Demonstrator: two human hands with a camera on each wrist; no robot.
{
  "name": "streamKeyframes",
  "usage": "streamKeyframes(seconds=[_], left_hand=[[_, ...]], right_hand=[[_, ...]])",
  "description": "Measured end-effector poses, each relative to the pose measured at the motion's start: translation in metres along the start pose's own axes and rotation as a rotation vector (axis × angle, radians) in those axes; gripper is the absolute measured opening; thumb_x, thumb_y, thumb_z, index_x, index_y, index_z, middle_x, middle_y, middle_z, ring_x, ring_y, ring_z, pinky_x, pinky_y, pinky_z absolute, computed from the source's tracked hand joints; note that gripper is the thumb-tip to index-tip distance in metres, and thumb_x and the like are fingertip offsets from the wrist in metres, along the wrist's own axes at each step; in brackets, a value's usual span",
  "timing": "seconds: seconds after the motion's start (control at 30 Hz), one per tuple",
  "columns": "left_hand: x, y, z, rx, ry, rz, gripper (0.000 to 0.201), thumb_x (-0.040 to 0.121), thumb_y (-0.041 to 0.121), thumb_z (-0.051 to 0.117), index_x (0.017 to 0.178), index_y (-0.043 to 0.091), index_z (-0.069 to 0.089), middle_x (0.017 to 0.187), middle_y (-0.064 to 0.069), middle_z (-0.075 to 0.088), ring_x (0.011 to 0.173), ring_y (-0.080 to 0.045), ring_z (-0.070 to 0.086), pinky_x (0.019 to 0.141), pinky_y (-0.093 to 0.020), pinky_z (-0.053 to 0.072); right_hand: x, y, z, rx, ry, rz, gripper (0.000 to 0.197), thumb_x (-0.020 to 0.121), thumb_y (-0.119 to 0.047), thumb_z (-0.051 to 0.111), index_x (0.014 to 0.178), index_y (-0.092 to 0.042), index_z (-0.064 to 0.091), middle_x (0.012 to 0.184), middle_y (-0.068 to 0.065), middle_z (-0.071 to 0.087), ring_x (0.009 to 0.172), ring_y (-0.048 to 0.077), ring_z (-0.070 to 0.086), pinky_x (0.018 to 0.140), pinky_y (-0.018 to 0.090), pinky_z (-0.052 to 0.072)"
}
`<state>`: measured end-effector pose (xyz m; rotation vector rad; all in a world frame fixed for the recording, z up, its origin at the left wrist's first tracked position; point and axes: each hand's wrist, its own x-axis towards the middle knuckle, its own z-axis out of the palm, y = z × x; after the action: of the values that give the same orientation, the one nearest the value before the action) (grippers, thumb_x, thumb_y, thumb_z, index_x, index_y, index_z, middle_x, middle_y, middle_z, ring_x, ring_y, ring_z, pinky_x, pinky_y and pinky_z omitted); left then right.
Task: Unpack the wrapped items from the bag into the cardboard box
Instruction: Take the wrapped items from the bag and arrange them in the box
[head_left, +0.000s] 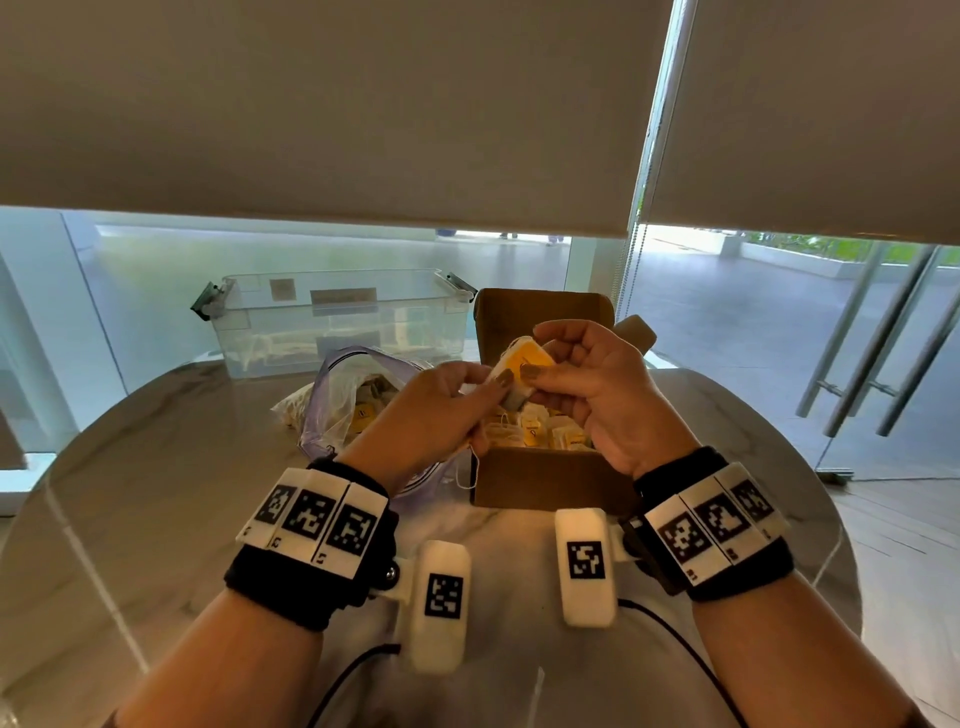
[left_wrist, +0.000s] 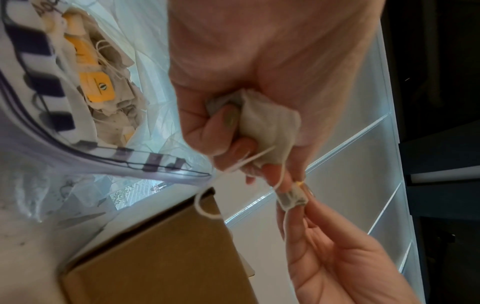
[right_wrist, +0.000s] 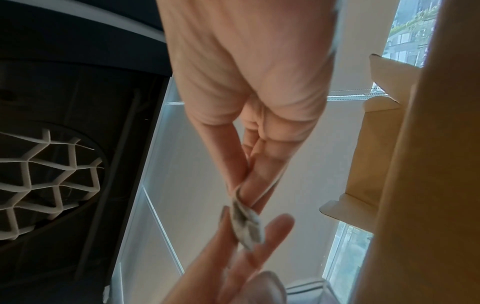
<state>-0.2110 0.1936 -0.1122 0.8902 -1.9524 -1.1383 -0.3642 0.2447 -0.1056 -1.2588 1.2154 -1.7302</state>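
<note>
Both hands on one tea bag, mid-frame above the cardboard box (head_left: 540, 480)

Left grip (head_left: 441, 410) and right grip (head_left: 597, 384) pinching same yellow-tagged tea bag (head_left: 519, 366); plastic bag (head_left: 337, 400) left of centre on desk (head_left: 156, 519).

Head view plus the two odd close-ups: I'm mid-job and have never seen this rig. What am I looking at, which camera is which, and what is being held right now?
No robot here: a person works with bare hands, wearing black wristbands with printed square markers and small white cameras.

The wide picture comes from a head-worn camera looking down at a round marble table. The close-ups come from the wrist cameras, looking along each hand.

On the table lie a clear zip bag with tea bags still inside, an open cardboard box already holding some, and behind them a clear plastic bin.

The left hand and right hand together hold one tea bag with a yellow tag above the box. In the left wrist view, the left hand's fingers curl round the white pouch while its string dangles.
</note>
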Motion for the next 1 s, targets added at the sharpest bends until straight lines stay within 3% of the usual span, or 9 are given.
streamKeyframes(seconds=[0.13,0.27,0.43,0.5,0.6,0.73,0.8,0.87,1.0], left_hand=[[-0.002,0.002,0.001,-0.031,0.022,0.012,0.019,0.091,0.032,0.055,0.09,0.014,0.06,0.053,0.006,0.055,0.034,0.004,0.046,0.038,-0.006,0.032],[-0.002,0.001,0.0,0.022,-0.001,0.066,0.022,0.089,0.034,0.056,0.091,0.013,0.062,0.051,0.006,0.058,0.038,0.004,0.047,0.041,-0.006,0.034],[-0.001,-0.002,0.0,0.025,-0.063,0.079,0.01,0.088,0.028,0.059,0.087,0.018,0.062,0.048,0.006,0.06,0.038,0.003,0.046,0.041,-0.007,0.034],[0.0,-0.006,-0.002,0.074,-0.092,0.046,0.012,0.086,0.031,0.061,0.09,0.02,0.062,0.052,0.007,0.063,0.044,0.002,0.051,0.045,-0.007,0.039],[0.003,-0.012,-0.007,0.188,-0.087,0.003,0.019,0.082,0.039,0.065,0.092,0.023,0.064,0.064,0.006,0.064,0.057,-0.002,0.057,0.054,-0.011,0.045],[0.002,-0.017,-0.008,0.331,-0.136,0.007,0.021,0.08,0.033,0.07,0.096,0.02,0.069,0.069,0.012,0.058,0.062,-0.001,0.054,0.058,-0.01,0.038],[0.002,-0.019,-0.007,0.353,-0.145,0.021,0.018,0.08,0.03,0.071,0.094,0.019,0.069,0.067,0.013,0.057,0.06,-0.001,0.053,0.059,-0.01,0.039],[0.004,-0.02,-0.005,0.352,-0.146,0.038,0.015,0.08,0.029,0.072,0.088,0.017,0.069,0.066,0.01,0.059,0.057,0.0,0.055,0.059,-0.01,0.042],[0.006,-0.024,-0.002,0.361,-0.136,0.059,0.012,0.08,0.028,0.072,0.08,0.018,0.065,0.066,0.007,0.062,0.052,0.005,0.056,0.057,-0.007,0.045]], right_hand=[[-0.001,-0.006,-0.003,-0.153,-0.04,-0.01,0.035,0.076,0.005,0.068,0.102,-0.018,0.06,0.089,0.004,0.063,0.081,0.014,0.067,0.061,0.023,0.056],[0.002,-0.022,-0.006,-0.476,-0.218,0.027,0.031,0.079,-0.003,0.069,0.105,-0.02,0.064,0.099,0.008,0.067,0.064,0.011,0.059,0.05,0.018,0.048],[0.004,-0.042,-0.01,-0.573,-0.321,0.097,0.018,0.078,0.009,0.065,0.079,-0.009,0.065,0.077,0.007,0.067,0.056,0.008,0.064,0.053,0.016,0.053],[0.004,-0.049,-0.019,-0.668,-0.316,0.076,0.018,0.076,0.009,0.067,0.074,-0.008,0.065,0.08,0.008,0.069,0.065,0.01,0.067,0.059,0.017,0.055],[0.004,-0.056,-0.041,-0.843,-0.249,0.021,0.01,0.073,0.003,0.073,0.078,-0.004,0.069,0.077,0.003,0.068,0.07,0.01,0.065,0.058,0.013,0.052],[0.002,-0.049,-0.069,-1.104,-0.218,-0.005,0.016,0.068,-0.008,0.081,0.082,-0.004,0.073,0.075,0.003,0.067,0.067,0.008,0.059,0.056,0.01,0.046],[0.002,-0.04,-0.075,-1.223,-0.228,-0.008,0.014,0.07,-0.013,0.08,0.079,-0.003,0.074,0.076,0.009,0.069,0.068,0.015,0.062,0.058,0.018,0.047],[0.004,-0.031,-0.075,-1.306,-0.259,0.003,0.018,0.072,-0.017,0.079,0.077,-0.001,0.072,0.078,0.014,0.069,0.073,0.024,0.062,0.065,0.032,0.049],[0.012,-0.028,-0.068,-1.38,-0.409,0.196,0.014,0.078,-0.007,0.071,0.065,-0.006,0.063,0.064,0.006,0.055,0.062,0.014,0.047,0.058,0.027,0.038]])
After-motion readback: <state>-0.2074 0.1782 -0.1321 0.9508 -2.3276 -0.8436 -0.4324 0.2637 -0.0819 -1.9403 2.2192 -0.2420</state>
